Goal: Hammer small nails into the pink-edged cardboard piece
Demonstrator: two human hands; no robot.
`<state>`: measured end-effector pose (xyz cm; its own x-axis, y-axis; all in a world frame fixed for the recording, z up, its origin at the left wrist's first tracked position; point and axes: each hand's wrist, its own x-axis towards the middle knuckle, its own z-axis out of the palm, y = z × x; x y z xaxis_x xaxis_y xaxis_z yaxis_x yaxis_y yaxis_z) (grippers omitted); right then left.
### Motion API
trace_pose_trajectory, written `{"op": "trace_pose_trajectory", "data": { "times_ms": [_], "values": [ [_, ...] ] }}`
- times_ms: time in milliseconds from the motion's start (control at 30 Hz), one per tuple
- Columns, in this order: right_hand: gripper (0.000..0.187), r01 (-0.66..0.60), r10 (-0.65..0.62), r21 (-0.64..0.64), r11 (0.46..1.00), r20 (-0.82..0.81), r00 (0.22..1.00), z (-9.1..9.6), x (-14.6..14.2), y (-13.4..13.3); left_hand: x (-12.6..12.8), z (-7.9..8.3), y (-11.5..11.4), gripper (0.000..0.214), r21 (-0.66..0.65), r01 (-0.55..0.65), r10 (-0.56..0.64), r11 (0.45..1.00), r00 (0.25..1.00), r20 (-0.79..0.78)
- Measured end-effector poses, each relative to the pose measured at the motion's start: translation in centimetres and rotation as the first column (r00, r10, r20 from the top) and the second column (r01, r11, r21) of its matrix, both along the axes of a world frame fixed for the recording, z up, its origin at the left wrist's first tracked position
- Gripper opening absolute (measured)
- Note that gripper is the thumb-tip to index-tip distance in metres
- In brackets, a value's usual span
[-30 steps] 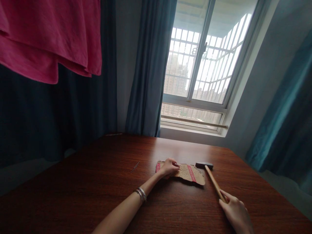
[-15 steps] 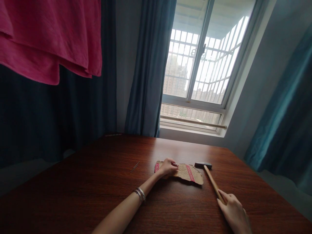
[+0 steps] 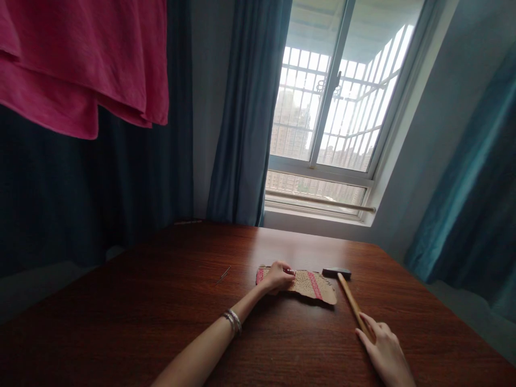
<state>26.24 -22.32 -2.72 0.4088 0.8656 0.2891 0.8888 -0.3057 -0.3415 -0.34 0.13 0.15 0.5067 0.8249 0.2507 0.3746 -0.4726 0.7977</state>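
A torn piece of brown cardboard with red stripes and many small holes lies flat on the wooden table. My left hand rests on its left part, fingers curled in a pinch on something too small to make out. A hammer with a dark head and a wooden handle lies on the table just right of the cardboard. My right hand lies over the near end of the handle, fingers loosely stretched along it. Metal bangles circle my left wrist.
A thin nail or needle lies on the table left of the cardboard. Behind the table are a barred window, blue curtains on both sides, and a pink cloth hanging at the upper left.
My right hand has loosened on the hammer handle, its fingers stretching out. The hammer and left hand have stayed nearly still on the table.
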Motion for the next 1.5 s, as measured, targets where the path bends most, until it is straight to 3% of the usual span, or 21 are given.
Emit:
{"op": "trace_pose_trajectory", "data": {
  "times_ms": [200, 300, 400, 533, 633, 833, 967, 1033, 1100, 1167, 1233, 1333, 1400, 1500],
  "values": [
    [0.035, -0.020, 0.027, 0.136, 0.990, -0.044, 0.999, 4.2, -2.7, 1.8, 0.0, 0.0, 0.0, 0.021, -0.004, 0.004, -0.004, 1.000, 1.000, 0.003],
    [0.033, -0.175, 0.197, 0.186, 0.967, -0.104, 0.975, 6.2, -4.9, 4.4, 0.0, 0.0, 0.1, 0.021, -0.008, 0.012, -0.012, 1.000, 1.000, 0.018],
    [0.030, -0.314, 0.339, 0.200, 0.928, -0.102, 0.935, 7.1, -6.4, 7.7, 0.0, 0.0, 0.1, 0.021, -0.029, 0.002, -0.001, 1.000, 1.000, 0.012],
    [0.028, -0.403, 0.444, 0.213, 0.890, -0.200, 0.873, 6.2, -7.2, 12.1, 0.0, 0.1, 0.2, 0.020, -0.052, -0.004, 0.003, 0.999, 1.000, -0.016],
    [0.028, -0.387, 0.447, 0.235, 0.892, -0.330, 0.831, 4.5, -7.7, 14.1, 0.0, -0.1, 0.3, 0.020, -0.069, 0.015, -0.015, 0.998, 1.000, -0.005],
    [0.026, -0.390, 0.466, 0.283, 0.876, -0.291, 0.836, 2.5, -8.5, 14.1, -0.1, -0.2, 0.5, 0.030, -0.147, 0.050, -0.048, 0.988, 0.999, 0.016],
    [0.026, -0.422, 0.498, 0.303, 0.854, -0.248, 0.831, 2.5, -8.6, 13.6, -1.2, 1.8, 1.0, 0.052, -0.250, 0.187, -0.164, 0.950, 0.980, 0.113],
    [0.025, -0.422, 0.500, 0.312, 0.851, -0.238, 0.833, 2.4, -8.6, 13.6, -2.4, 3.6, 1.8, 0.053, -0.250, 0.227, -0.192, 0.941, 0.969, 0.156],
    [0.024, -0.409, 0.486, 0.308, 0.859, -0.238, 0.841, 2.3, -8.7, 13.6, -4.1, 5.5, 3.0, 0.045, -0.224, 0.192, -0.155, 0.956, 0.973, 0.173],
    [0.023, -0.395, 0.471, 0.300, 0.868, -0.244, 0.848, 2.2, -8.7, 13.7, -6.3, 7.0, 4.4, 0.040, -0.219, 0.106, -0.092, 0.970, 0.993, 0.072],
    [0.022, -0.383, 0.461, 0.306, 0.871, -0.245, 0.853, 2.1, -8.8, 13.7, -8.9, 8.0, 5.8, 0.031, -0.161, -0.004, -0.020, 0.987, 0.989, -0.148],
    [0.022, -0.373, 0.452, 0.312, 0.873, -0.236, 0.860, 2.1, -8.8, 13.6, -12.6, 8.4, 7.0, 0.015, -0.138, -0.195, 0.101, 0.971, 0.859, -0.502],
    [0.022, -0.372, 0.449, 0.311, 0.875, -0.228, 0.864, 2.1, -8.8, 13.6, -14.6, 8.2, 7.1, 0.016, -0.271, -0.323, 0.054, 0.907, 0.727, -0.685],
    [0.022, -0.378, 0.451, 0.304, 0.875, -0.223, 0.864, 2.1, -8.7, 13.6, -16.3, 8.1, 6.6, 0.020, -0.375, -0.394, -0.033, 0.839, 0.650, -0.759]
  ]
}}
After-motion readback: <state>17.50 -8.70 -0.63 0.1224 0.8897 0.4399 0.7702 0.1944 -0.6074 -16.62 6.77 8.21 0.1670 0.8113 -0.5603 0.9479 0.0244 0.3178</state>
